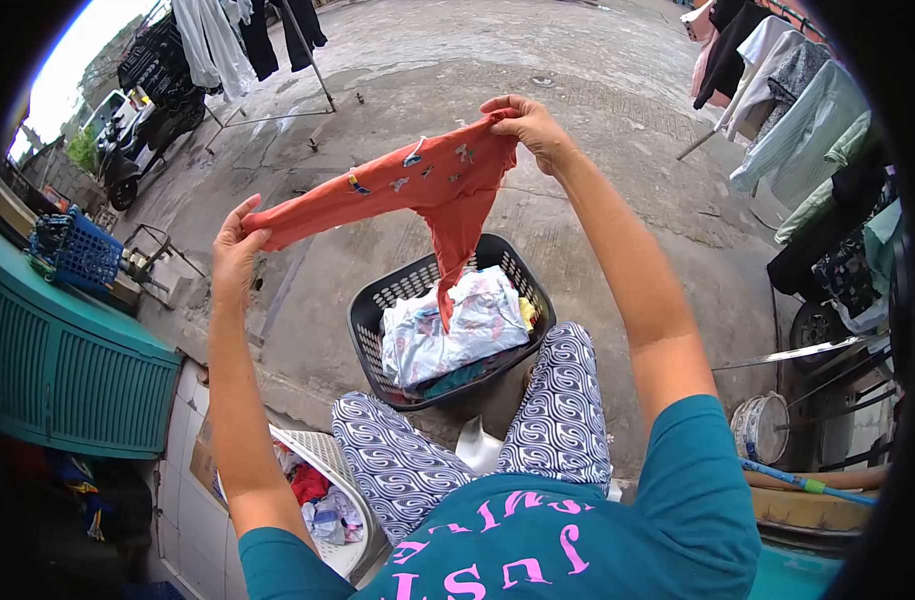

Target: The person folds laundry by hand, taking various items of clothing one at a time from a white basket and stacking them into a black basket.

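Note:
Stretched out in the air in front of me is an orange-red garment (432,183) with small printed figures and a short white cord at its upper edge. My left hand (235,242) pinches its narrow left end, while my right hand (533,130), held higher, grips the upper right corner. A narrow part of the cloth dangles down over a black laundry basket (369,368) between my knees. Inside the basket lies a light-coloured printed cloth (417,340) on top of other folded pieces.
A white basket (362,455) with mixed clothes stands beside my left leg. Clothes hang on racks at upper left and along the right (802,125). A blue crate (82,248) rests on the left, above a teal louvred cabinet (67,360). Concrete ground (597,240) stretches ahead.

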Motion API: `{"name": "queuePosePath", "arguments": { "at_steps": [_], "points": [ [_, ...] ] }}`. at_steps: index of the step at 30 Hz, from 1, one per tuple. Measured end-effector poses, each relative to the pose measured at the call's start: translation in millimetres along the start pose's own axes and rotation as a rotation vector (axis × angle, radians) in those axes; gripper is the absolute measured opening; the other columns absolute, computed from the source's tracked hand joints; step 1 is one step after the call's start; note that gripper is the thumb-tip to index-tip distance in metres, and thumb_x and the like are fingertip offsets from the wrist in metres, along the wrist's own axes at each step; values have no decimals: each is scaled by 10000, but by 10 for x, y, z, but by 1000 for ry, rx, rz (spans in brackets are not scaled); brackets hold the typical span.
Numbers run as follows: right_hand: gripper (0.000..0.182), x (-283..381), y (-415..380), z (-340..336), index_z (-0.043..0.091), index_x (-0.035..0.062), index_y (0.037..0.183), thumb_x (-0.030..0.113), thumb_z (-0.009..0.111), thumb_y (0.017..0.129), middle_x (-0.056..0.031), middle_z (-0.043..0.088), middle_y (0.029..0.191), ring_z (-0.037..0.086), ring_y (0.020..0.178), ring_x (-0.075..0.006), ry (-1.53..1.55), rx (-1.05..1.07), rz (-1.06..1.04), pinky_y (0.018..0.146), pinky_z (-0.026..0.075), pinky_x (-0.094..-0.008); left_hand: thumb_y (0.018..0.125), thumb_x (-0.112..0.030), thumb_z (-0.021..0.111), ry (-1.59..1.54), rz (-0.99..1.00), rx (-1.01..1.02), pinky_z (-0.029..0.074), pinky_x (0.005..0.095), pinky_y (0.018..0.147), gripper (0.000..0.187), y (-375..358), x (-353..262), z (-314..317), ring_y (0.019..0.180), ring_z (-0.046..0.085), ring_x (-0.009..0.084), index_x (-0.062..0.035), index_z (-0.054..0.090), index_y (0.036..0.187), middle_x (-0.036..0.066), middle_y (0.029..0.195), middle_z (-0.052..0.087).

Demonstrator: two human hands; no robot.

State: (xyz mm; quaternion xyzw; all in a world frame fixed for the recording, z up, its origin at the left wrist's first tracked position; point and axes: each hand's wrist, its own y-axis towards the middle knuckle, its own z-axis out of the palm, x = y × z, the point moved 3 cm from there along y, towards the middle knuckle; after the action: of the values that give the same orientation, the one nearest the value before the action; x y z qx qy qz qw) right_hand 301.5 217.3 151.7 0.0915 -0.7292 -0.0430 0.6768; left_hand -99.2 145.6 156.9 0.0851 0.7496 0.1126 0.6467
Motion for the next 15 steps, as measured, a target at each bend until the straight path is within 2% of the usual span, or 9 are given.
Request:
{"name": "queuePosePath", "arguments": {
  "at_steps": [4,5,6,7,9,11,12,13,15],
  "points": [
    [348,164,-188,57,599,40,1034,-41,514,707,-34,597,954,551,854,-127,-62,89,-176,773,434,-252,749,4,566,158,93,-34,435,241,773,363,-100,-66,-49,850,555,112,-31,556,1109,33,947,584],
    [340,174,-245,46,602,35,1030,-35,507,711,-33,590,978,553,858,-133,-95,81,-245,777,436,-259,733,11,552,355,142,-85,433,239,760,328,-182,-106,-10,812,551,115,-37,587,1056,37,910,587],
    [275,164,-281,14,618,20,963,-15,515,709,-56,579,1018,559,883,-168,-449,39,-243,805,437,-282,718,18,537,551,188,-135,431,237,747,302,-241,-159,27,775,547,118,-42,617,1002,42,874,590],
    [275,148,-285,6,618,20,963,-15,515,709,-56,579,1018,559,883,-168,-448,43,-237,805,437,-282,718,18,537,552,181,-134,431,237,747,302,-255,-175,48,775,547,118,-42,617,1002,42,874,590],
    [200,184,-273,-11,626,23,878,13,526,704,-79,576,1022,551,926,-205,-898,92,-236,840,431,-292,712,6,521,687,153,-102,430,237,756,230,-209,-220,96,800,538,124,-27,628,913,56,876,574],
    [169,269,-237,-54,610,26,853,41,526,707,-79,571,999,540,924,-234,-990,64,-295,835,433,-312,734,-7,524,786,194,-93,424,239,767,190,-89,-286,1,834,528,116,-25,604,906,39,904,562],
    [162,387,-231,-73,601,27,857,52,523,717,-67,569,986,537,914,-229,-1040,-20,-556,813,438,-318,756,-21,528,884,234,-84,417,241,777,152,-31,-340,-46,869,517,108,-24,579,898,21,933,551],
    [157,488,-248,-79,593,27,861,63,520,727,-55,567,974,534,905,-223,-1079,-107,-819,792,442,-325,756,-21,528,883,237,-86,417,241,777,152,27,-383,-96,869,517,108,-24,579,898,21,933,551],
    [128,669,-254,-132,565,25,849,70,520,738,-32,569,893,535,824,-169,-918,-16,-773,740,439,-300,745,-21,520,429,270,-13,411,264,774,113,101,-491,-160,857,503,105,-18,553,854,27,907,544]
  ]
}}
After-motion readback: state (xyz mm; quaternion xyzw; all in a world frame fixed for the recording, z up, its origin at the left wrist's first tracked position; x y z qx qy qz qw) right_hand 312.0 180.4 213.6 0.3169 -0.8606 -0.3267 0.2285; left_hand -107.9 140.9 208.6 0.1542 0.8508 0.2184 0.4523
